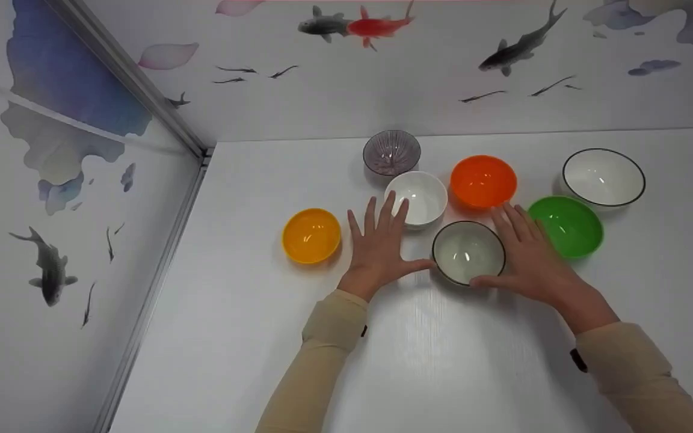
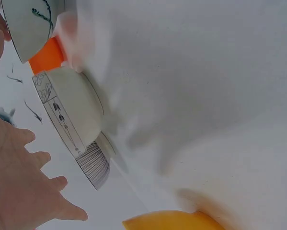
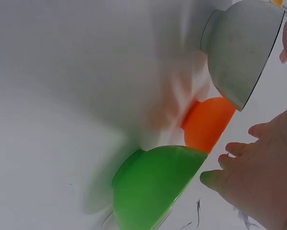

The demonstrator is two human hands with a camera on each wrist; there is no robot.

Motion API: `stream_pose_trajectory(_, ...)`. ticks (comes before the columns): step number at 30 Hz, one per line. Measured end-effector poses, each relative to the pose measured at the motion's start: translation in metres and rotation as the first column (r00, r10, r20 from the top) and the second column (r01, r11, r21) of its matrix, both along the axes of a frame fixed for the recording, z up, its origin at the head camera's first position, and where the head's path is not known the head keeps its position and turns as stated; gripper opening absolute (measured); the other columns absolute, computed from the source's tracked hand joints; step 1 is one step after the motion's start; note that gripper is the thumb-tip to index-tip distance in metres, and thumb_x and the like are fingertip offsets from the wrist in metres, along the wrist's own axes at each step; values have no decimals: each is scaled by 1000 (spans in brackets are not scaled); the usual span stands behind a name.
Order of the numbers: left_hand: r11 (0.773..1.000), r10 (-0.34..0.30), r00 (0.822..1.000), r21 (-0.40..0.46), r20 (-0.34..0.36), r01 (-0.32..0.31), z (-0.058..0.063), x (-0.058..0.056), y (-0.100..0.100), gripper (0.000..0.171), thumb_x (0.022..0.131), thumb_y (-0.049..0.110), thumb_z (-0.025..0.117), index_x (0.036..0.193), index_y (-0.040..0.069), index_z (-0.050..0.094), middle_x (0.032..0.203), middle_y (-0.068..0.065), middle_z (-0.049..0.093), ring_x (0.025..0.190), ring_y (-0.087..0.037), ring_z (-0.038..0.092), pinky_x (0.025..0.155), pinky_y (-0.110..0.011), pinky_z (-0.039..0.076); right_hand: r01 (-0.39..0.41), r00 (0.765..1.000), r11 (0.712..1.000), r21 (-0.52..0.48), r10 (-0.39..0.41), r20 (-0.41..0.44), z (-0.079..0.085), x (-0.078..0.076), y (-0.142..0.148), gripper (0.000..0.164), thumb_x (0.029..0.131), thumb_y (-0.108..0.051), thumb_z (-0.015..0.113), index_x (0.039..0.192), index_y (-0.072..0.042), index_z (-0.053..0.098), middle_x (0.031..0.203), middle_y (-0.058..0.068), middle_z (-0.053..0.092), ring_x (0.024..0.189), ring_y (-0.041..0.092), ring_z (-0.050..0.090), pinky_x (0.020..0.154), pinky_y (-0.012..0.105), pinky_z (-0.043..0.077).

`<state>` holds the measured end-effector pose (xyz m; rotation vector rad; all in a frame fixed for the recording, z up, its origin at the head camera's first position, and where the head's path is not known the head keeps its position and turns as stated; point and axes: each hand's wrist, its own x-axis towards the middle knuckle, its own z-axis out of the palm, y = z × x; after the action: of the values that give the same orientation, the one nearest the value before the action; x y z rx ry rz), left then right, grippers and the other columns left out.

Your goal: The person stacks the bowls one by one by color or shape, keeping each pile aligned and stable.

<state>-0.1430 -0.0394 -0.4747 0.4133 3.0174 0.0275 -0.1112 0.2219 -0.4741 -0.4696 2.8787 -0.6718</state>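
Observation:
A pale grey bowl with a dark rim [image 1: 468, 252] stands on the white table between both hands. My left hand [image 1: 376, 252] is spread with straight fingers; its thumb reaches the bowl's left rim, and whether it touches is hard to tell. Its fingertips overlap the view of a small white bowl [image 1: 426, 195]. On the other side, my right hand [image 1: 530, 264] has its fingers extended and its thumb at the grey bowl's near rim. Those fingers lie between an orange bowl [image 1: 483, 182] and a green bowl [image 1: 572, 228], seen from the side in the right wrist view.
A yellow bowl [image 1: 311, 236] stands left of the left hand. Behind the white bowl is a purplish ribbed glass bowl [image 1: 392, 153]. A larger white bowl with a dark rim [image 1: 604, 177] sits at the back right. Walls printed with fish [image 1: 521, 51] border the table.

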Motion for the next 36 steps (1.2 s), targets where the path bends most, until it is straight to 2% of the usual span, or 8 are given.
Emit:
stream_pose_trajectory(4,1000,-3,1000,-3,2,3,-2,1,0,120,60,93,40,152,28,-1,160,-1,-5,145,-31,0,110,-67,2,12,999,1000,-25,-12,31,-1,2,-1,129,61,-70,72,152,-9,4,156,19,5,143,39,0,107,68,14)
stream_pose_trajectory(9,1000,1,1000,3,3,-1,-6,2,-1,120,61,92,43,152,28,-1,160,-1,-4,145,-30,0,110,-67,2,30,998,999,-36,-28,53,-2,4,-2,127,62,-69,73,153,-14,2,157,16,4,144,36,3,105,69,19)
stream_pose_trajectory(13,1000,5,1000,-2,14,-5,-7,3,-1,120,61,92,42,152,29,-3,159,-1,-6,145,-30,-1,110,-66,1,9,999,999,-36,-7,42,-2,6,-4,127,62,-67,74,153,-15,1,157,15,7,142,38,9,105,67,22)
stream_pose_trajectory(16,1000,4,1000,-13,20,-4,-8,4,-1,120,61,93,40,152,29,-6,159,0,-8,145,-30,-3,110,-66,0,-12,999,999,-47,14,35,-1,8,-8,124,64,-62,76,152,-12,5,156,15,11,141,38,14,105,66,25)
stream_pose_trajectory(21,1000,-6,1000,-26,8,6,-9,6,-2,120,61,93,39,152,28,-5,159,-1,-9,145,-31,-2,110,-67,3,-24,998,998,-59,27,52,1,10,-11,118,66,-56,78,151,-9,13,156,13,16,141,35,18,107,61,26)
stream_pose_trajectory(30,1000,-7,1000,-27,4,7,-7,9,-2,119,62,93,39,152,27,-4,159,-2,-8,145,-31,0,109,-67,4,0,994,996,-91,10,108,-1,12,-12,116,69,-54,77,152,-13,8,156,14,16,137,41,26,105,62,29)
stream_pose_trajectory(36,1000,-5,1000,3,-7,5,-8,11,-5,119,63,90,45,152,27,-2,159,-2,-6,146,-30,0,109,-68,2,57,991,982,-182,-34,126,-10,13,-15,116,68,-48,81,152,-15,8,156,13,17,136,40,27,103,63,31)
